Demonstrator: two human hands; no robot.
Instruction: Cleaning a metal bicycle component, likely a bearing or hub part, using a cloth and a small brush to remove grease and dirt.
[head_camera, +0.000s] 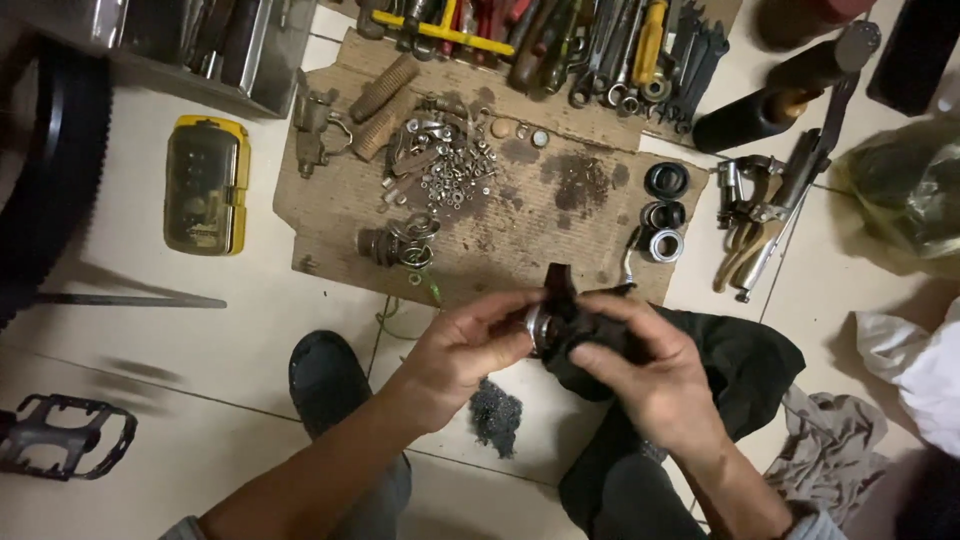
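My left hand (462, 345) pinches a small round metal part (538, 325), a ring-like bicycle bearing piece, at its left side. My right hand (650, 375) presses a dark, greasy rag (575, 335) around the same part from the right. Both hands hover over the tiled floor, just in front of a stained cardboard sheet (520, 215). Most of the metal part is hidden by the rag and my fingers.
On the cardboard lie several nuts and washers (450, 175), small brackets, bearing rings (662, 215) and ribbed grips (383, 90). Wrenches and pliers (600, 50) line the far edge. A yellow bit case (205, 185), a pedal (60, 435), a tyre (50, 170), steel wool (495, 415) and rags (830, 445) surround me.
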